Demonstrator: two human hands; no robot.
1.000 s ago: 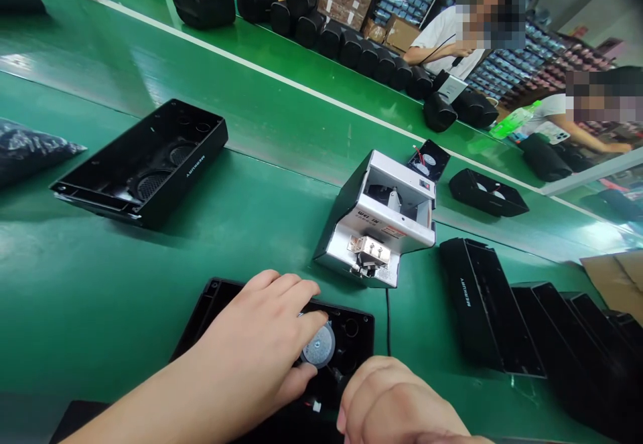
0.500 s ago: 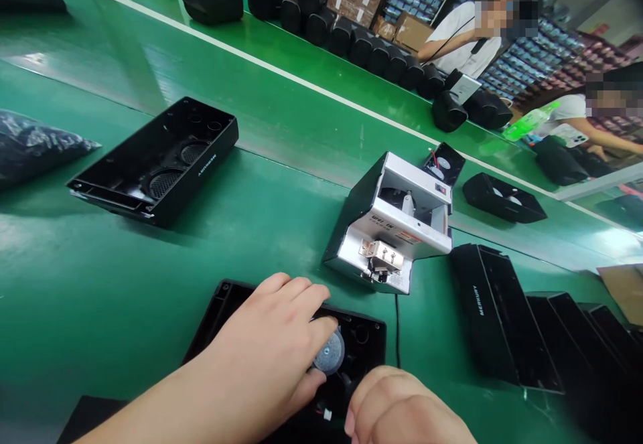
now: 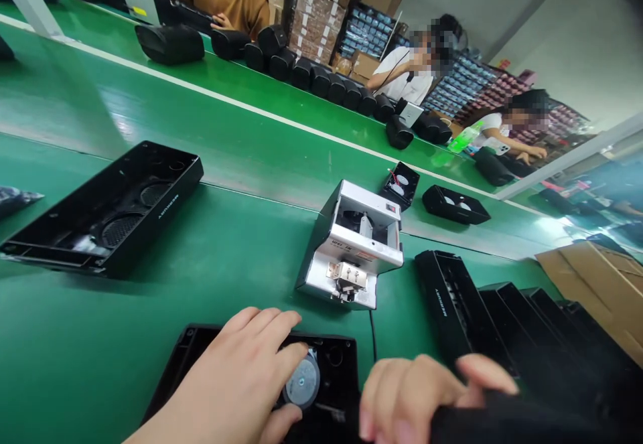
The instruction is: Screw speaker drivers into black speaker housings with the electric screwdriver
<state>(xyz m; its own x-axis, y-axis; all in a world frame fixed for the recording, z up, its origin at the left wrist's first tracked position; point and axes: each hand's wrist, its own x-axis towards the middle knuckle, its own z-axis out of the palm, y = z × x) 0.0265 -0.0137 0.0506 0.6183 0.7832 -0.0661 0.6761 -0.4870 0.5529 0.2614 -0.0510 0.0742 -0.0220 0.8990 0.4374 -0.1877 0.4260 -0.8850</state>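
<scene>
My left hand (image 3: 236, 380) lies over a black speaker housing (image 3: 341, 357) at the bottom of the view, fingers curled around a round silver speaker driver (image 3: 303, 382) seated in it. My right hand (image 3: 416, 394) is at the bottom right, fingers wrapped round a black handle-like tool (image 3: 502, 420) whose tip is hidden. A silver screw feeder machine (image 3: 354, 243) stands just beyond the housing, with a black cable running toward me.
Another open black housing (image 3: 110, 209) lies at the left on the green belt (image 3: 241, 256). Several black housings (image 3: 452, 303) stand in a row at the right, near a cardboard box (image 3: 597, 283). Across the belt, other people sit behind a line of black speakers (image 3: 311, 72).
The view has tilted up and pulled back. My right hand has lifted and now shows a black tool in its grip; my left hand stays on the driver.
</scene>
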